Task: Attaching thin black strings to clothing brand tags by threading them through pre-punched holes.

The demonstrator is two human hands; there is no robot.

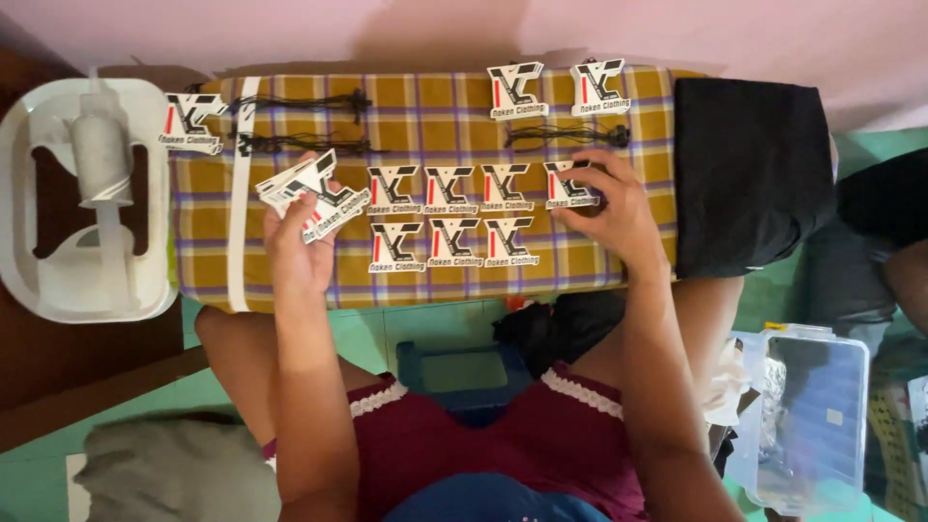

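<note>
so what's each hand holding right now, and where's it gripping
The left hand grips a small stack of tags by its lower edge. The right hand holds nothing; its fingertips press one tag flat on the checked cloth.

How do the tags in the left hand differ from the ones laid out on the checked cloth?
The tags in the left hand are fanned in a tilted, overlapping stack, lifted off the surface. The laid-out tags lie flat, apart, in two neat rows on the checked cloth. Both share the same white, black and red cut-out shape.
</note>
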